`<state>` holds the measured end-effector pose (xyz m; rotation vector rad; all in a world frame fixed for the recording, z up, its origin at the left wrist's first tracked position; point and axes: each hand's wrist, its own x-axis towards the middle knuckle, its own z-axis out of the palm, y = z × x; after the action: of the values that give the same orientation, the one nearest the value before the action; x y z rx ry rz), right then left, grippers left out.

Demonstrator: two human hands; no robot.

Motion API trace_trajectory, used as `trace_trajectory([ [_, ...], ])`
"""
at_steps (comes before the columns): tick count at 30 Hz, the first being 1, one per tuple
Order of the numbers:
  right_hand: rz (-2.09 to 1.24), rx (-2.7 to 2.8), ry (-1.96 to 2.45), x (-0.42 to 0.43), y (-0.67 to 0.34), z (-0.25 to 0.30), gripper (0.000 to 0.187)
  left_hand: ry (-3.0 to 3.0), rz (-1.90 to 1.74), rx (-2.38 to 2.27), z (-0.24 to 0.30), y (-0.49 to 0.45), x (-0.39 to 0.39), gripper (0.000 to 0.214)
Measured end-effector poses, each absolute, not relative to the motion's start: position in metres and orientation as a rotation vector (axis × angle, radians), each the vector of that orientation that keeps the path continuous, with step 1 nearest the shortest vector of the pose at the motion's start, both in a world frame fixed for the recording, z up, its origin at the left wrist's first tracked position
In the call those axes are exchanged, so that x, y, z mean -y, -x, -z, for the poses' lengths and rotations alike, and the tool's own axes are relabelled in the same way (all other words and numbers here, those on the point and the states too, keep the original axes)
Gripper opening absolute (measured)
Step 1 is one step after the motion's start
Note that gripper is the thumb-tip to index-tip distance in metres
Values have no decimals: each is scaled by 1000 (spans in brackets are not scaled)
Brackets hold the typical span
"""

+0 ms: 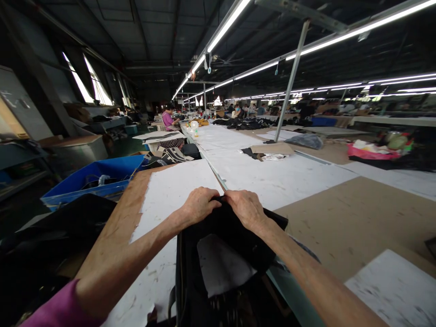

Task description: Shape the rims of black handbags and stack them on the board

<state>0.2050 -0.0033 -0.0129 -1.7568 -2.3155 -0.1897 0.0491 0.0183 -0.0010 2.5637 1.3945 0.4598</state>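
Observation:
Black fabric point(235, 227), with the look of a bag or garment piece, lies in front of me on the long table point(190, 177). My left hand point(200, 203) pinches its far edge between thumb and fingers. Close beside it, my right hand point(245, 206) grips the same edge, fingers curled over it. A pale grey-white patch point(221, 268) shows on the black material below my hands. Dark folds and a strap-like strip point(172, 299) lie nearer to me; the exact kind of article cannot be made out.
A blue bin point(91, 177) stands left of the table, with dark material point(64, 227) in front. Brown board point(357, 222) covers the right side. Fabric scraps point(264, 150) and a pink basket point(373, 152) lie farther off. A post point(293, 81) rises from the table; a person in purple point(168, 119) sits beyond.

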Motion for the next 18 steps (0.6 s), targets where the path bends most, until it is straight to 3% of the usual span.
trace_trajectory([
  [8, 194, 2273, 1786, 5, -202, 14, 34, -2602, -471, -1451, 1, -54, -22, 23],
  [18, -199, 2157, 1859, 46, -284, 9, 33, -2555, -455, -1431, -1, -53, -17, 22],
])
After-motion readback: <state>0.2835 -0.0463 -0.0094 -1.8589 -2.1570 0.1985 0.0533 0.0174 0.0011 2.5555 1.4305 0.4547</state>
